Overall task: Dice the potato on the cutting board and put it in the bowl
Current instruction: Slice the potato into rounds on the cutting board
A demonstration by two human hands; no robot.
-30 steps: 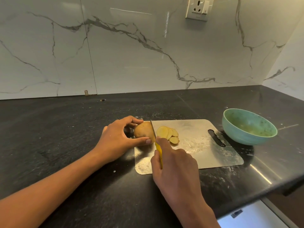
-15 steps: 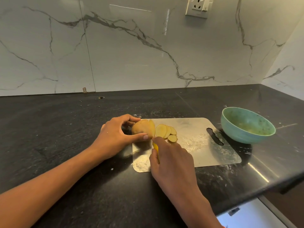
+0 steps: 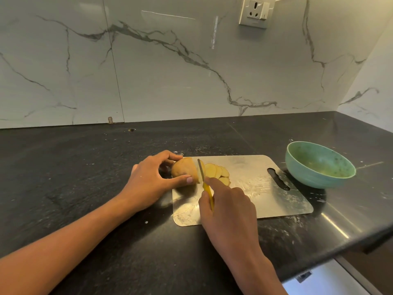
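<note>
A brown potato (image 3: 184,169) lies at the left end of the steel cutting board (image 3: 253,177). My left hand (image 3: 148,179) grips it, thumb along its near side and fingers over its far side. My right hand (image 3: 228,211) holds a yellow-handled knife (image 3: 203,179), forefinger along its spine. The blade stands upright against the potato's cut face. Several pale round slices (image 3: 217,172) lie fanned just right of the blade. A teal bowl (image 3: 319,165) stands off the board's right end.
The board rests on a black stone counter (image 3: 85,177) whose front edge runs diagonally at the lower right. A marble-pattern wall with a socket (image 3: 256,11) rises behind. White specks and smears lie around the board.
The knife went down through the potato half a second ago and is up again at the cut face. One more slice leans against the fan.
</note>
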